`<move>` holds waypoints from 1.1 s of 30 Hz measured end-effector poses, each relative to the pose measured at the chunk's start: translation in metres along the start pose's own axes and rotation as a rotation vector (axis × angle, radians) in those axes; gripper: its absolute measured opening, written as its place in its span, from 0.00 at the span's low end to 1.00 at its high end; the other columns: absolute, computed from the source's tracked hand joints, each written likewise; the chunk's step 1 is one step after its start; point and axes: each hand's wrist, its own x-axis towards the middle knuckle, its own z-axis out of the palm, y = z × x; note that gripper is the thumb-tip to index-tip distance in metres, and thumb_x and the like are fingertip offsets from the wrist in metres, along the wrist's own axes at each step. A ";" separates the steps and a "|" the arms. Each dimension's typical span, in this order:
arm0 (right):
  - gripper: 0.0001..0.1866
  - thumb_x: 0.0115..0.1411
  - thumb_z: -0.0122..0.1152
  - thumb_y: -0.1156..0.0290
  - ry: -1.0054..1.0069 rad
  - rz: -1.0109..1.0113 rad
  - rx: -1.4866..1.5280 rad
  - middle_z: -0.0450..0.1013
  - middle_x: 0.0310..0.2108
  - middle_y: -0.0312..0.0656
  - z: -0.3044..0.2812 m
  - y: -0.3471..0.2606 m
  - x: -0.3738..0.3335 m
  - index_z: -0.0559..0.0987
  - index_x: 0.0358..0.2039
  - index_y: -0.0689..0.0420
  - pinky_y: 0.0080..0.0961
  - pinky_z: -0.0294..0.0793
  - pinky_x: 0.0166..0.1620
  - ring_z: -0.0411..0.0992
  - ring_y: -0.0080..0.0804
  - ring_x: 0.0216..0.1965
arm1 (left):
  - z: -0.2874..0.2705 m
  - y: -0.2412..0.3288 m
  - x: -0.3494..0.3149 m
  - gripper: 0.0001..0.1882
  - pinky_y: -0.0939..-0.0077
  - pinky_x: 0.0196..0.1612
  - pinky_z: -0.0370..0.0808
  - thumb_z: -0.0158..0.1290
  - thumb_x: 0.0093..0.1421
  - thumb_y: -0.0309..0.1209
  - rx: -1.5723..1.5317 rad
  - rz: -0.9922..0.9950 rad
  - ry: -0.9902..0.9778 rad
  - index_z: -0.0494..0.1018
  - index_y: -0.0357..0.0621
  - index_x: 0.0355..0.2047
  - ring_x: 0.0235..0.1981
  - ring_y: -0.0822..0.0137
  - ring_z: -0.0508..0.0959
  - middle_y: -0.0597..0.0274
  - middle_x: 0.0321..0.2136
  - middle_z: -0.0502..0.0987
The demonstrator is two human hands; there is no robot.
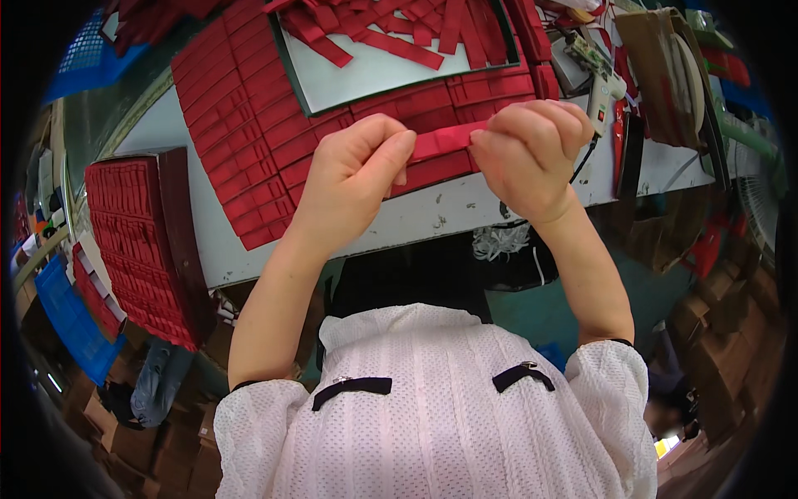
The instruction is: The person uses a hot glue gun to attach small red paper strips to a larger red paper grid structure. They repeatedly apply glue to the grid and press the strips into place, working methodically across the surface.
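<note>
Between my two hands a short red fabric strip (pixel 449 140) is stretched nearly level, one end in each hand. My left hand (pixel 353 179) pinches its left end between thumb and curled fingers. At the other end, my right hand (pixel 532 158) is closed round the strip with knuckles up. Under and beyond them lie rows of flat red fabric pieces (pixel 237 108), set close together on the table. A shallow tray (pixel 349 83) with a dark rim and a pale base rests on those rows, holding loose red strips (pixel 399 48).
A dark red box (pixel 179 241) packed with red pieces stands at the table's left edge. To the right are a white glue gun (pixel 603 100) with a cord and a cardboard box (pixel 657 75). Blue crates (pixel 71 312) and a fan (pixel 756 195) are farther out.
</note>
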 end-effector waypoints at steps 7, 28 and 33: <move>0.14 0.42 0.70 0.75 0.012 0.761 0.169 0.70 0.35 0.38 -0.027 -0.022 -0.043 0.76 0.30 0.55 0.27 0.62 0.43 0.64 0.33 0.40 | -0.001 -0.043 -0.031 0.07 0.83 0.24 0.65 0.47 0.60 0.27 0.275 0.083 0.171 0.70 0.37 0.27 0.19 0.78 0.68 0.67 0.17 0.70; 0.12 0.42 0.63 0.76 -0.207 0.537 0.086 0.72 0.39 0.35 -0.038 -0.048 -0.051 0.76 0.30 0.52 0.29 0.59 0.45 0.66 0.33 0.41 | 0.012 -0.039 -0.023 0.07 0.79 0.23 0.65 0.50 0.59 0.27 0.712 0.146 0.196 0.71 0.37 0.25 0.17 0.72 0.69 0.61 0.15 0.69; 0.10 0.43 0.58 0.72 -0.427 0.426 0.025 0.72 0.46 0.31 -0.028 -0.071 -0.054 0.75 0.30 0.49 0.28 0.53 0.47 0.66 0.27 0.43 | 0.012 -0.039 -0.022 0.07 0.78 0.23 0.65 0.50 0.59 0.27 0.716 0.142 0.199 0.71 0.37 0.25 0.17 0.71 0.69 0.61 0.15 0.70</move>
